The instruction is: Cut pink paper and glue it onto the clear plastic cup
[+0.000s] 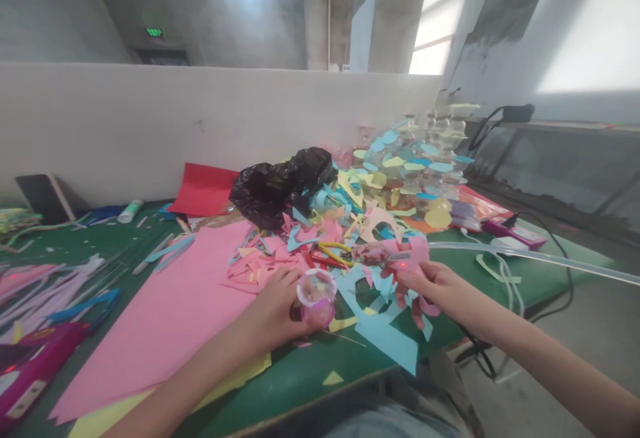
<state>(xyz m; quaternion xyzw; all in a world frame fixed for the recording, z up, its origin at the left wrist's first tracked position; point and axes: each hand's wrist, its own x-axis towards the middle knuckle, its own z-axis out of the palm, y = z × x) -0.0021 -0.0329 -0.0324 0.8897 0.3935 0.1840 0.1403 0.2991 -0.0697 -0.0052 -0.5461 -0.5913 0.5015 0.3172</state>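
My left hand (280,308) is wrapped round a small clear plastic cup piece (317,288) with a pale rim at the top and a purple-pink part below. In my right hand (433,288) is a pink hot glue gun (413,255), its nozzle pointing left toward the paper scraps. A long clear glue stick (530,259) sticks out of its back to the right. Yellow-handled scissors or pliers (336,251) lie just beyond the nozzle. Light blue paper offcuts (390,341) with cut-out curves lie below the glue gun.
Large pink paper sheets (165,311) cover the green table's left middle. A black plastic bag (280,188) sits behind heaped scraps. Stacked clear cups with paper discs (425,158) stand at the back right. Cables (510,278) hang over the right edge; a magenta device (43,375) lies left.
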